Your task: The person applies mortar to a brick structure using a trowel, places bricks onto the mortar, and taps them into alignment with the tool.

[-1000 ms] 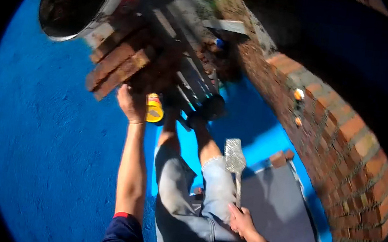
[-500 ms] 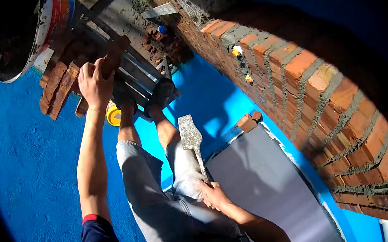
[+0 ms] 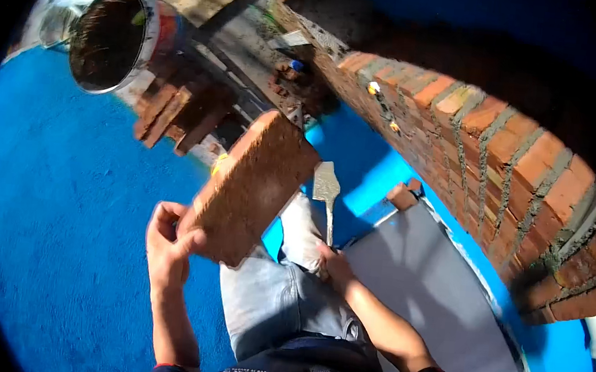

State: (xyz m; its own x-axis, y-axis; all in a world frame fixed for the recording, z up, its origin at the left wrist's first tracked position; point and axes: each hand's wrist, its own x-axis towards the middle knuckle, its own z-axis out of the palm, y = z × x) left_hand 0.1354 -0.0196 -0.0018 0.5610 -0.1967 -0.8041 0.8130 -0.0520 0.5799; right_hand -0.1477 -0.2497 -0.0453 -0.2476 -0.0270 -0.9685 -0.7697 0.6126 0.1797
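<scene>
A reddish-brown brick point(image 3: 254, 189) is gripped at its near end by my left hand point(image 3: 172, 242), thumb on one side and fingers on the other. It is raised in front of my legs, tilted, with a broad face toward me. My right hand point(image 3: 335, 265) is closed round the handle of a brick trowel point(image 3: 325, 185). The trowel's mortar-smeared blade points away from me, just right of the brick. Behind the held brick, a stack of bricks point(image 3: 179, 114) lies on the ground, partly hidden.
On the right curves a brick wall point(image 3: 455, 122) with grey mortar joints. A bucket point(image 3: 147, 42) stands beyond the brick stack. Two brick pieces point(image 3: 403, 195) lie at the corner of a grey panel point(image 3: 431, 292). Blue ground point(image 3: 72, 222) spreads on the left.
My left hand has come back from the brick stack toward me, lifting a brick. My right hand still holds the trowel, shifted slightly. The view has turned and moved.
</scene>
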